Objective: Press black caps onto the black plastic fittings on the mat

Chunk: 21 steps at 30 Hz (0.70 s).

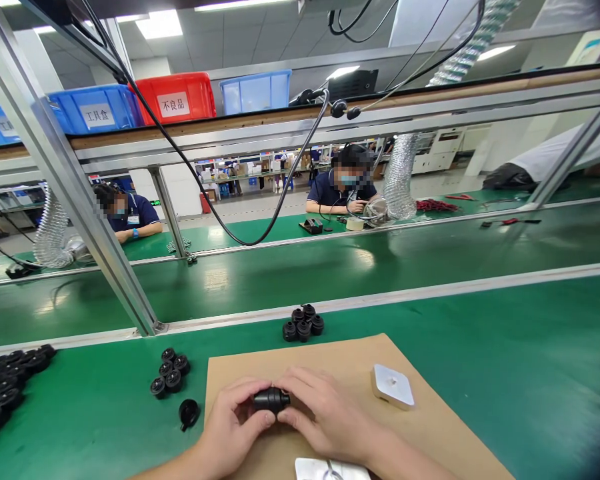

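Note:
Between my two hands lies a black ribbed cylindrical part, held sideways above a brown cardboard sheet. My left hand has thumb and fingers closed around its left end. With fingertips and thumb, my right hand grips the narrower right end. A single black round cap-like piece rests on the green mat to the left of my left hand. Right of my right hand, a white-topped square block stands on the cardboard. Another white block shows partly at the bottom edge, below my right wrist.
Small black round parts sit grouped at left, more parts behind the cardboard, and a large pile at far left. A metal post rises at left. A black cable hangs ahead. Two people work across the green belt.

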Available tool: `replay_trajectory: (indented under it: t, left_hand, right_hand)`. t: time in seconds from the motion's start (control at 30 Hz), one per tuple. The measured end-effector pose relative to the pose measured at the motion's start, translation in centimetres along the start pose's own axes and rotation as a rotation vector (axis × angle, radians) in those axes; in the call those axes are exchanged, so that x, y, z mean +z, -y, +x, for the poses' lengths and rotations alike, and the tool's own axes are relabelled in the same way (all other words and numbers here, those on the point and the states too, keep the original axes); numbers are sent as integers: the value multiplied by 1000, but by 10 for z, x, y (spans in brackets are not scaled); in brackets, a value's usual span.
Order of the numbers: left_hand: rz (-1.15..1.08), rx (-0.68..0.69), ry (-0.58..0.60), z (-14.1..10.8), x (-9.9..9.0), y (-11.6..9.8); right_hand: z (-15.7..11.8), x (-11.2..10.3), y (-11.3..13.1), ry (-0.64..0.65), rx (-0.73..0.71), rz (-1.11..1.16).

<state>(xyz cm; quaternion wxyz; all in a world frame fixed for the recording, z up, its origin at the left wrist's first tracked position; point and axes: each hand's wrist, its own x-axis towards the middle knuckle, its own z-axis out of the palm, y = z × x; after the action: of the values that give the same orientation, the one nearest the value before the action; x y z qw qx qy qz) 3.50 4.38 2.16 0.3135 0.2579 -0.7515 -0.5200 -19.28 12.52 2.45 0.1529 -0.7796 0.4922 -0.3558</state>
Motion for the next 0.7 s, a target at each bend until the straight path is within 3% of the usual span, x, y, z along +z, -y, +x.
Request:
replay_trajectory:
  t: [0.13,0.23,0.33,0.47,0.57,0.7]
  left_hand:
    - [12,-4,-5,-2,0,2]
    - [-106,-73,-27,-1,0,3]
    - [-254,-158,-27,1,0,5]
    - [-262,-165,-25,2,0,8]
    - [-144,-85,-3,1,0,4]
    - [34,34,32,-1,1,-2]
  right_hand:
    - [2,-4,6,11,69,-6]
    - [4,-13,10,18,82,53]
    - [3,-19,7,40,-47,36]
    - [1,-12,-3,-9,-198,-119]
    - [1,-4,-4,-40,-132,-68]
    - [3,2,4,-36,61,-11]
